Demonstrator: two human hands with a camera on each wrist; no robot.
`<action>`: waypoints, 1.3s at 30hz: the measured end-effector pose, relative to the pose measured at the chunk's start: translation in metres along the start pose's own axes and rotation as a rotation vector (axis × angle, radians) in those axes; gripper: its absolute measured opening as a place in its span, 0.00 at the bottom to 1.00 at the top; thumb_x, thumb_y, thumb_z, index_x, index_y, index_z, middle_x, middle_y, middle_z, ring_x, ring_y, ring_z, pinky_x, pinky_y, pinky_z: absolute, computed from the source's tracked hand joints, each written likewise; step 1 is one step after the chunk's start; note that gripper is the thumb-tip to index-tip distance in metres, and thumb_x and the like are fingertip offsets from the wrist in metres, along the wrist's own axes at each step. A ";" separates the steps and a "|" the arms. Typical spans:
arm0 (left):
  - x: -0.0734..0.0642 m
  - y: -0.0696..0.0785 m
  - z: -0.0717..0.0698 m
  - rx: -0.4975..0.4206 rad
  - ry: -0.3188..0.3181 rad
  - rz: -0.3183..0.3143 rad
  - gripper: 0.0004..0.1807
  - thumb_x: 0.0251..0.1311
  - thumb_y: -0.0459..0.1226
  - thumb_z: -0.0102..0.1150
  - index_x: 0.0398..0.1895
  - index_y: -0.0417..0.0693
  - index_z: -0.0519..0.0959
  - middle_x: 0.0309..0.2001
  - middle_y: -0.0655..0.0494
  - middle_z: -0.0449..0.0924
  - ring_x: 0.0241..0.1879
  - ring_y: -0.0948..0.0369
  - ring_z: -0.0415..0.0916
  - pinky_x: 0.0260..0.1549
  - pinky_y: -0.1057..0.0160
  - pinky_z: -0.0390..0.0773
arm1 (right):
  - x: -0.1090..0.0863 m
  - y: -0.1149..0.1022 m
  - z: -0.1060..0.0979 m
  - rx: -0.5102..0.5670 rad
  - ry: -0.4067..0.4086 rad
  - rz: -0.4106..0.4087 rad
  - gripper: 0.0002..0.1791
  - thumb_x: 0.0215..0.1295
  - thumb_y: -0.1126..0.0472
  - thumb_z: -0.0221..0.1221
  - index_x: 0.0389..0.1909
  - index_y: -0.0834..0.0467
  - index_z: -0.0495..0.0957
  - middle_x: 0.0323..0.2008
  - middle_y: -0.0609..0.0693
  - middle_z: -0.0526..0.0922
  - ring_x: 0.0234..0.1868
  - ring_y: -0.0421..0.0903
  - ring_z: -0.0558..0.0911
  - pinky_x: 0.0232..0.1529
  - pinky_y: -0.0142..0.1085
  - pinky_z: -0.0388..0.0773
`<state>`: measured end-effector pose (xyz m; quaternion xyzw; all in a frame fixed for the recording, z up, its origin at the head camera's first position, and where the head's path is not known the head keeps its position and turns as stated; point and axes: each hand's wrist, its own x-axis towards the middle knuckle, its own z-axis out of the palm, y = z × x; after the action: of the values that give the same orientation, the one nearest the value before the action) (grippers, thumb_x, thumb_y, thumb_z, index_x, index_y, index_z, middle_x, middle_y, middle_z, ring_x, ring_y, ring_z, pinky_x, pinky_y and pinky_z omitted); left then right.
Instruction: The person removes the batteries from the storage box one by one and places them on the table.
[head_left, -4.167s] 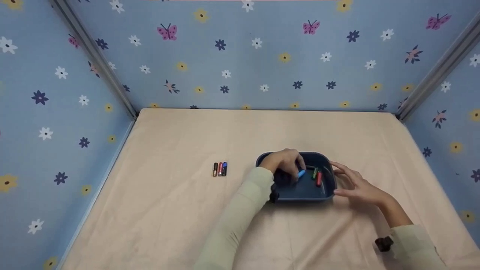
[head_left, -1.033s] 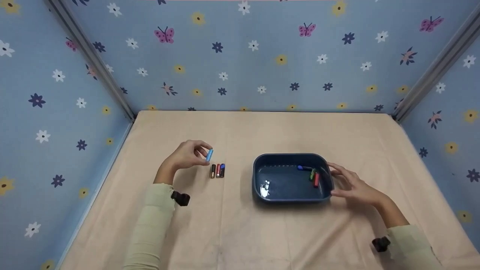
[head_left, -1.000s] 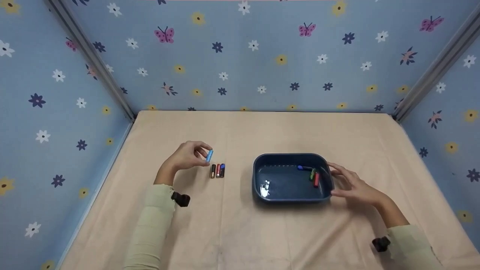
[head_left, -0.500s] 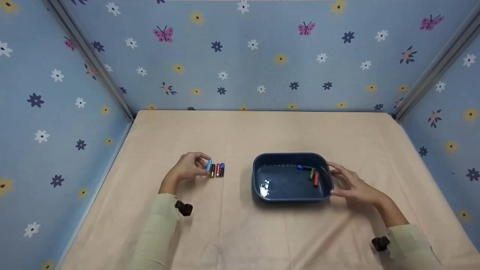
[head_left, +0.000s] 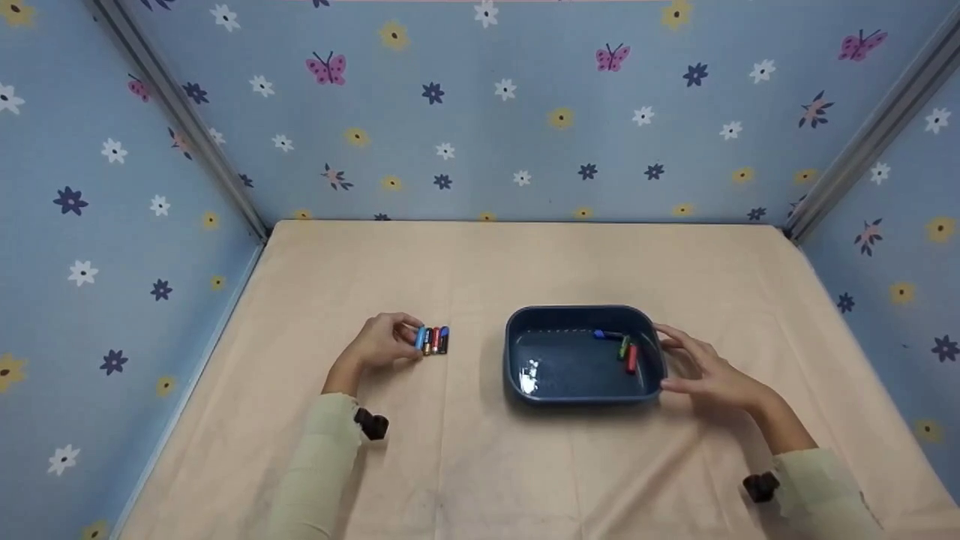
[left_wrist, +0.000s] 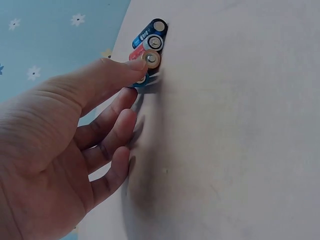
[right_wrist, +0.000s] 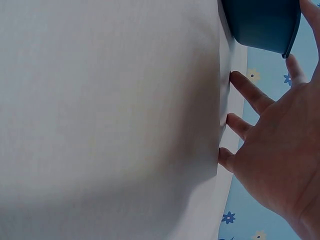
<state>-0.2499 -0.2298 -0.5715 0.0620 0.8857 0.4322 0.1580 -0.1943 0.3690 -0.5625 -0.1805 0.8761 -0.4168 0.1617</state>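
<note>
In the head view my left hand (head_left: 381,339) pinches a light blue battery (head_left: 420,337) by its ends at the left of a row on the cloth. Beside it stand a black-and-gold battery (head_left: 428,342), a red battery (head_left: 436,340) and a dark battery with a blue end (head_left: 445,340). The left wrist view shows their ends lined up, the thumb overlapping the black-and-gold one. My right hand (head_left: 712,377) has thumb and forefinger spread against the right side of a dark blue bin (head_left: 585,400); its other fingertips (right_wrist: 235,75) rest on the cloth.
Inside the bin, toward its right side, lie a blue-and-black battery (head_left: 608,334), a green battery (head_left: 624,347) and a red battery (head_left: 631,359). A beige cloth (head_left: 480,465) covers the table. Patterned blue panels (head_left: 480,112) close in the back and both sides.
The left hand took the light blue battery out of the bin, carried it left, then lowered it toward me to the left end of the row. The right hand stays at the bin.
</note>
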 end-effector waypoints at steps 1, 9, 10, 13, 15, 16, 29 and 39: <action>0.000 0.000 0.001 0.000 0.001 0.001 0.29 0.61 0.28 0.80 0.66 0.35 0.85 0.50 0.41 0.91 0.44 0.59 0.85 0.45 0.67 0.79 | 0.000 0.000 0.000 -0.001 0.000 0.001 0.50 0.75 0.56 0.72 0.91 0.43 0.56 0.83 0.69 0.69 0.87 0.77 0.49 0.72 0.90 0.39; 0.001 -0.001 0.003 0.010 0.021 0.013 0.29 0.62 0.28 0.80 0.67 0.33 0.84 0.52 0.38 0.91 0.47 0.56 0.86 0.46 0.68 0.79 | 0.002 0.002 0.000 0.005 0.010 -0.036 0.50 0.75 0.58 0.71 0.91 0.45 0.56 0.84 0.69 0.67 0.86 0.78 0.55 0.74 0.89 0.39; 0.001 -0.001 0.003 0.009 0.023 0.015 0.29 0.61 0.28 0.80 0.67 0.33 0.84 0.52 0.38 0.91 0.47 0.56 0.86 0.46 0.68 0.79 | 0.002 0.002 0.000 0.004 0.010 -0.034 0.50 0.75 0.58 0.71 0.91 0.45 0.56 0.84 0.69 0.67 0.86 0.77 0.55 0.74 0.90 0.39; 0.002 -0.001 0.004 0.013 0.028 0.019 0.29 0.61 0.28 0.80 0.66 0.33 0.84 0.52 0.38 0.91 0.48 0.56 0.87 0.48 0.67 0.80 | 0.002 0.002 0.000 0.003 0.010 -0.035 0.50 0.75 0.58 0.71 0.91 0.45 0.56 0.84 0.69 0.68 0.86 0.78 0.55 0.74 0.90 0.39; 0.002 -0.001 0.005 0.019 0.032 0.020 0.29 0.61 0.28 0.81 0.66 0.33 0.84 0.52 0.38 0.92 0.47 0.56 0.87 0.48 0.67 0.81 | 0.003 0.002 0.001 0.001 0.010 -0.041 0.50 0.75 0.58 0.71 0.91 0.45 0.57 0.83 0.69 0.69 0.86 0.78 0.56 0.74 0.89 0.40; 0.002 -0.001 0.005 0.022 0.033 0.021 0.29 0.61 0.28 0.81 0.66 0.33 0.84 0.52 0.39 0.92 0.47 0.56 0.87 0.48 0.66 0.81 | 0.003 0.002 0.001 0.003 0.010 -0.049 0.50 0.75 0.58 0.71 0.91 0.46 0.57 0.83 0.69 0.69 0.85 0.78 0.57 0.74 0.89 0.40; 0.000 0.007 -0.002 0.053 -0.016 -0.044 0.34 0.63 0.33 0.82 0.73 0.39 0.81 0.50 0.45 0.90 0.48 0.57 0.82 0.61 0.53 0.81 | 0.005 0.004 0.001 0.008 0.003 -0.070 0.49 0.75 0.59 0.72 0.91 0.47 0.58 0.84 0.69 0.68 0.85 0.78 0.64 0.76 0.88 0.40; -0.003 0.018 -0.013 0.061 0.056 -0.020 0.32 0.68 0.37 0.77 0.74 0.41 0.80 0.52 0.43 0.87 0.47 0.53 0.85 0.42 0.62 0.80 | 0.001 -0.002 0.000 -0.008 0.001 0.026 0.50 0.75 0.54 0.72 0.91 0.40 0.56 0.83 0.67 0.70 0.88 0.76 0.49 0.74 0.89 0.40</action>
<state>-0.2518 -0.2290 -0.5492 0.0458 0.9030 0.4052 0.1353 -0.1944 0.3674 -0.5613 -0.1694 0.8801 -0.4112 0.1659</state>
